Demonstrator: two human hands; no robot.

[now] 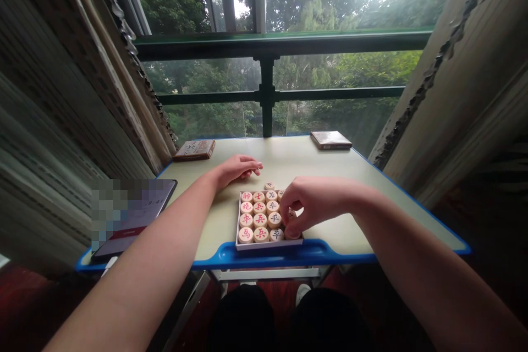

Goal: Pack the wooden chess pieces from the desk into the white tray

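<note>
A shallow white box (pixel 238 231) near the table's front edge holds rows of round wooden xiangqi pieces. Red characters mark the two left columns, such as the red piece (pixel 260 220); dark ones mark the column beside them, such as the dark piece (pixel 274 220). My right hand (pixel 309 203) is over the box's right column, thumb and fingers curled in a pinch around a piece there and partly hiding that column. One loose piece (pixel 269 186) lies just beyond the box's far edge. My left hand (pixel 241 169) is beyond the box to the left, fingers loosely stretched, holding nothing.
The pale table (pixel 358 225) has a blue rim with a groove in front of the box. A tablet-like device (pixel 140 220) lies at the left, partly blurred out. Flat boxes stand at the far left (pixel 194 149) and far right (pixel 331 140). Curtains flank the window.
</note>
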